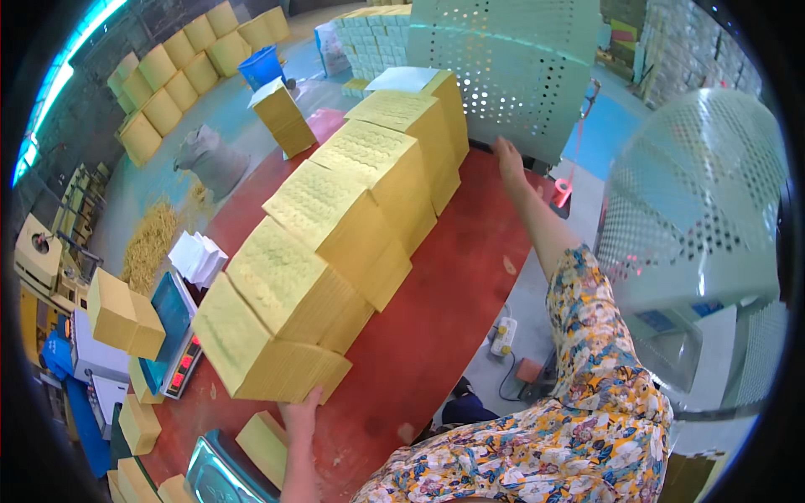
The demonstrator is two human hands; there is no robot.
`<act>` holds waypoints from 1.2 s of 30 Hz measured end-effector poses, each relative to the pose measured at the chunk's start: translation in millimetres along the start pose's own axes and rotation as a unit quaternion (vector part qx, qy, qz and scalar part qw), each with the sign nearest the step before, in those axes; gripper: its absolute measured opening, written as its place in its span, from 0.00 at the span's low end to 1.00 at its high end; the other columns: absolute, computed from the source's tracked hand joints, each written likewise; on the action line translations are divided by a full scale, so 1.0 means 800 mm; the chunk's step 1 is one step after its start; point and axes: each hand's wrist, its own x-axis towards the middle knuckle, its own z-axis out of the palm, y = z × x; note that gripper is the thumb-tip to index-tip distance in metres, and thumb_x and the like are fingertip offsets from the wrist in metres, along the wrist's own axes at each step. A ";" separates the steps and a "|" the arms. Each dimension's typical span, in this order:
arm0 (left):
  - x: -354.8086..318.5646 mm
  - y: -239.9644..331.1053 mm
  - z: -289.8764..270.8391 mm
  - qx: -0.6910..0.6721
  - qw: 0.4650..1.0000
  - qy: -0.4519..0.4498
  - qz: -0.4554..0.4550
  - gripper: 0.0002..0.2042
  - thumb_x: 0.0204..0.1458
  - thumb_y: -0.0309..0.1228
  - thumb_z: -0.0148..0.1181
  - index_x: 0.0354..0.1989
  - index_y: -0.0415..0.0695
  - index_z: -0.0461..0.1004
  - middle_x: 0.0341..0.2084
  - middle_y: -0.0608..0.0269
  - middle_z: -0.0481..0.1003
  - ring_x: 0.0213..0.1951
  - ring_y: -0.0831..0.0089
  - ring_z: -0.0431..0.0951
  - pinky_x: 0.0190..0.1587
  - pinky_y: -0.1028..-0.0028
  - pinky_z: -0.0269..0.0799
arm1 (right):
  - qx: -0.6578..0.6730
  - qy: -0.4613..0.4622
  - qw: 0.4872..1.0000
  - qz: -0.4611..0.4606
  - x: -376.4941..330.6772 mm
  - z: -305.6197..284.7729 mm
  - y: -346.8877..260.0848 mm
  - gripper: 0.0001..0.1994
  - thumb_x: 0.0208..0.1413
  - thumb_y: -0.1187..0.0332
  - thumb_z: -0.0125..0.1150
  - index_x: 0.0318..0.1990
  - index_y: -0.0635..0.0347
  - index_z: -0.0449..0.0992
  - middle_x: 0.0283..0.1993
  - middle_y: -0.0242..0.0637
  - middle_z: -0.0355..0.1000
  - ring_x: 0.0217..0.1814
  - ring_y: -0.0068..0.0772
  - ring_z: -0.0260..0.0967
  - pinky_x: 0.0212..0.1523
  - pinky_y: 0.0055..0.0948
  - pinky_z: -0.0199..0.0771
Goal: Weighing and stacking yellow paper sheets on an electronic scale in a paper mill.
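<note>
Stacks of yellow paper (335,243) lean in a row along the red tabletop (436,335). Left hand (299,413) presses flat against the near stack; right hand (509,161) rests open at the far end, holding nothing. Uneven pushing could topple the overlapping stacks.

Hands at either end of a row of yellow paper stacks

The left hand (300,408) presses the nearest stack (268,348) on the red table (436,318); the right hand (508,159) reaches out beside the farthest stack (419,113), near the perforated metal panel (511,75).
</note>
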 end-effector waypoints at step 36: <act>0.039 -0.012 0.037 -0.090 0.985 0.096 -0.112 0.21 0.42 0.18 0.68 0.47 0.37 0.73 0.41 0.63 0.76 0.43 0.71 0.76 0.48 0.73 0.73 | 0.155 -0.079 0.983 0.057 0.105 0.136 0.063 0.33 0.63 0.44 0.43 0.64 0.64 0.63 0.66 0.41 0.61 0.67 0.34 0.56 0.66 0.33 0.52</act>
